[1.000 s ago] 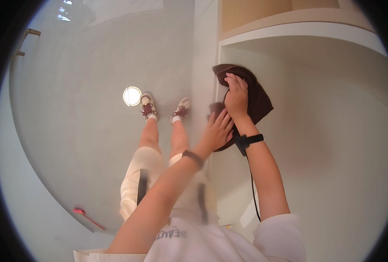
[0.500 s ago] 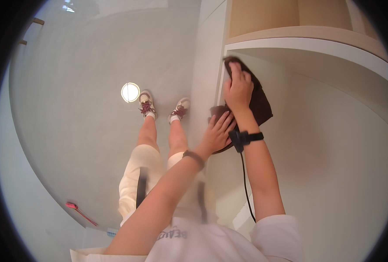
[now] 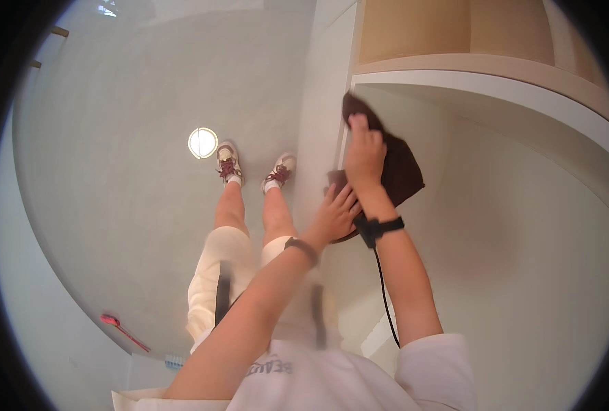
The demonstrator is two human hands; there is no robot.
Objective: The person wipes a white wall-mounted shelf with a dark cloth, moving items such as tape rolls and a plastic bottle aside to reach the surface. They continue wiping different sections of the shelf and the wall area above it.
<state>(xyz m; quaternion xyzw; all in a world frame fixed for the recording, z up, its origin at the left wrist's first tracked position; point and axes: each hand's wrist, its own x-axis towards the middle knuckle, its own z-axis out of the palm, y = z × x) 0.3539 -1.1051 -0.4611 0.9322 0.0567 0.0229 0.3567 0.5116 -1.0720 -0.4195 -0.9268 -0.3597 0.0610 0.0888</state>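
Observation:
A dark brown, soft-looking fabric item [image 3: 404,168] lies on a pale surface at the base of the white wall, to the right of my legs. Its exact kind is unclear. My right hand [image 3: 366,154] has curled fingers gripping its upper, narrower end, which points away from me. Against its nearer left part rests my left hand [image 3: 334,214], fingers stretched out and slightly spread over the fabric. My two hands are close together, the left one beside the right wrist. Part of the item is hidden under both hands and the right wrist.
Above the item runs a curved white shelf edge [image 3: 489,81] with light wooden panels [image 3: 414,31] behind it. A black cable [image 3: 381,281] hangs from the black wrist strap [image 3: 386,226]. On the left floor lie a red-handled brush [image 3: 123,330] and a round lit spot [image 3: 203,142].
My right hand has shifted slightly left and toward me, its fingers curling more on the fabric. The item's upper end has tipped a little left. My left hand stays almost in place.

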